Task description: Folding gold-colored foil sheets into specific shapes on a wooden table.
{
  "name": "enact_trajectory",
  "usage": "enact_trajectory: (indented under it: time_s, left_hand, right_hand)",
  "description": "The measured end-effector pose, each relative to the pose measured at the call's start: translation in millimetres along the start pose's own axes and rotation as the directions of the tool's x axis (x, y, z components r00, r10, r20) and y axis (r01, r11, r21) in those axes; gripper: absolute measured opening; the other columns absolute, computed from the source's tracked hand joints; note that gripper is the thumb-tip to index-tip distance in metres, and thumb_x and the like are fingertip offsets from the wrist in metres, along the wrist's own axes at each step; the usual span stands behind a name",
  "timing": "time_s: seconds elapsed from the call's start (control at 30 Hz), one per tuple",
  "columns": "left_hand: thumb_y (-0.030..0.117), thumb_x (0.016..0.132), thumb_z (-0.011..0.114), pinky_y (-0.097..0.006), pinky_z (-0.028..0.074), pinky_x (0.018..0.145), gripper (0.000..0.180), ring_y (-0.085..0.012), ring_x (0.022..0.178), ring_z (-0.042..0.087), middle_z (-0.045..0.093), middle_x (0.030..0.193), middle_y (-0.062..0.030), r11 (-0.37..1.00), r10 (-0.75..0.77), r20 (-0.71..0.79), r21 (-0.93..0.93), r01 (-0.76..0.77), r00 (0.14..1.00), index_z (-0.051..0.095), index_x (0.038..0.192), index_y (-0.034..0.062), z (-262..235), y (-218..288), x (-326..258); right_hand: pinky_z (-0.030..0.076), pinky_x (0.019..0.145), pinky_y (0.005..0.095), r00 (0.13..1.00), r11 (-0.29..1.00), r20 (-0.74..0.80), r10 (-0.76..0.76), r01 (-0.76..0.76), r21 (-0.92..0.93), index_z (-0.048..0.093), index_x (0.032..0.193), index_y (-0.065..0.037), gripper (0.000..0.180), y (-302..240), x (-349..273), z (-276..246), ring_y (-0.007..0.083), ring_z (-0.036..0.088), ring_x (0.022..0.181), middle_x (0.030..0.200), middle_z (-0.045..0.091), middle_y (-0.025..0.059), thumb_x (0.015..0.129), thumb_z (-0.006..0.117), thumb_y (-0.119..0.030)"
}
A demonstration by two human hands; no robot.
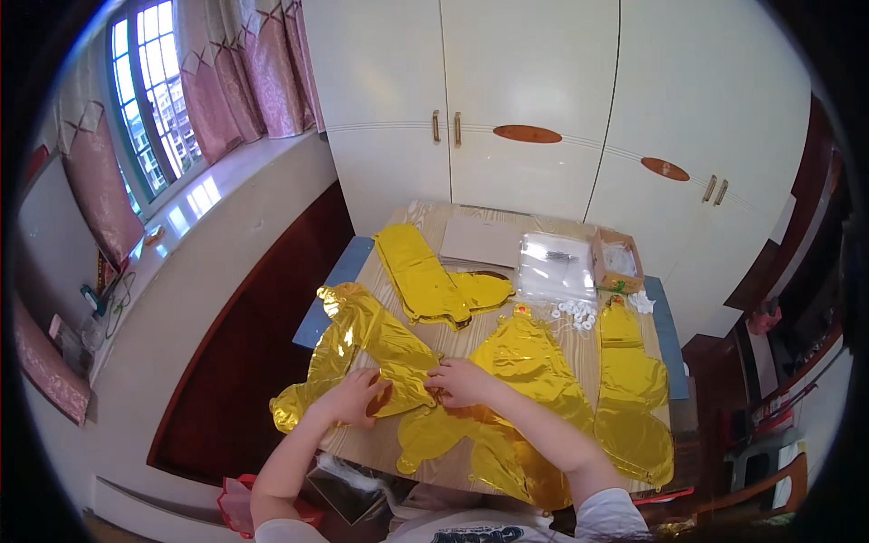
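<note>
A crinkled gold foil balloon (385, 348) lies uninflated at the left of the table, its left end hanging past the edge. My left hand (355, 398) rests on its lower part, thumb and fingers curved but apart. At its right corner my right hand (460, 382) has its fingers closed on the foil edge; the fingertips are partly hidden. Beneath my right forearm spreads another flat gold foil balloon (529, 362), reaching the near table edge. A stack of flat gold foil balloons (434, 285) lies farther back, and more flat gold foil (634, 389) lies along the right side.
On the wooden table (425, 217), toward the back, are a flat pale board (478, 241), clear plastic bags (552, 267), a small cardboard box (620, 261) and small white rings (574, 316). White cabinets (525, 72) stand behind. A blue stool (665, 335) sits at the right.
</note>
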State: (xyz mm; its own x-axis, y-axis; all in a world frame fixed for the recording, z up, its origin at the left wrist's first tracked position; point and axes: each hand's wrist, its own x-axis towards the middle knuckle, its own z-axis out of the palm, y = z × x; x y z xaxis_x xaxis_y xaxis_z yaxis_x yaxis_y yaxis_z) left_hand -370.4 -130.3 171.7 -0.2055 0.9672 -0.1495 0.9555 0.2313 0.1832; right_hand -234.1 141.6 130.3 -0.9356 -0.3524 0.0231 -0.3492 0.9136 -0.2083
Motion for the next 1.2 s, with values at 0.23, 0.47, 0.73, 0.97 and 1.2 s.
enact_trajectory:
  time_s: [0.23,0.47,0.73,0.97,1.2]
  left_hand:
    - [0.032,0.061,0.079,-0.045,0.033,0.110,0.090,-0.0406,0.131,0.038,0.040,0.141,-0.0245,1.000,0.007,-0.056,-0.023,-0.009,0.998,0.043,0.140,0.0092,2.4,-19.2,11.5]
    - [0.034,0.066,0.077,-0.044,0.036,0.108,0.079,-0.0390,0.129,0.042,0.044,0.138,-0.0232,0.998,0.048,-0.115,-0.021,-0.051,0.992,0.049,0.135,0.0060,11.2,-36.3,9.0]
    - [0.029,0.080,0.066,-0.042,0.049,0.091,0.040,-0.0341,0.106,0.060,0.063,0.113,-0.0159,0.993,-0.102,-0.473,-0.100,0.062,0.875,0.063,0.111,0.0030,-10.2,-41.7,104.0]
    - [0.027,0.080,0.065,-0.045,0.052,0.078,0.031,-0.0362,0.091,0.065,0.067,0.098,-0.0168,0.992,-0.129,-0.353,-0.060,0.115,0.927,0.065,0.102,0.0051,4.4,-80.6,213.9]
    - [0.033,0.081,0.062,-0.045,0.052,0.077,0.029,-0.0348,0.087,0.066,0.070,0.093,-0.0145,0.980,-0.114,-0.121,-0.179,0.092,0.986,0.070,0.094,0.0090,-18.1,-84.5,240.7]
  right_hand:
    - [0.047,0.093,0.0382,0.982,0.998,-0.187,-0.019,0.009,-0.056,0.064,0.114,-0.016,0.035,17.5,17.1,18.4,0.0278,0.059,0.106,0.114,0.063,0.0027,0.080,0.062,-0.021]
    - [0.045,0.096,0.0404,0.950,0.947,0.027,0.310,-0.311,0.078,0.062,0.118,-0.013,0.034,42.2,43.6,-26.5,0.0267,0.059,0.111,0.117,0.065,0.0047,0.086,0.061,-0.025]
    - [0.051,0.085,0.0421,0.890,0.936,-0.418,0.181,-0.287,-0.206,0.063,0.102,-0.003,0.028,146.2,81.0,4.2,0.0314,0.063,0.101,0.105,0.066,0.0154,0.086,0.061,-0.026]
    - [0.056,0.067,0.0407,0.955,0.929,-0.226,0.193,-0.252,-0.272,0.071,0.076,-0.006,0.015,126.4,104.7,-5.2,0.0291,0.070,0.075,0.078,0.071,0.0107,0.079,0.058,-0.012]
    - [0.054,0.066,0.0440,0.912,0.908,-0.183,0.367,-0.395,-0.144,0.068,0.086,-0.011,0.018,134.9,101.7,-15.6,0.0306,0.068,0.077,0.081,0.070,0.0120,0.082,0.058,-0.024]
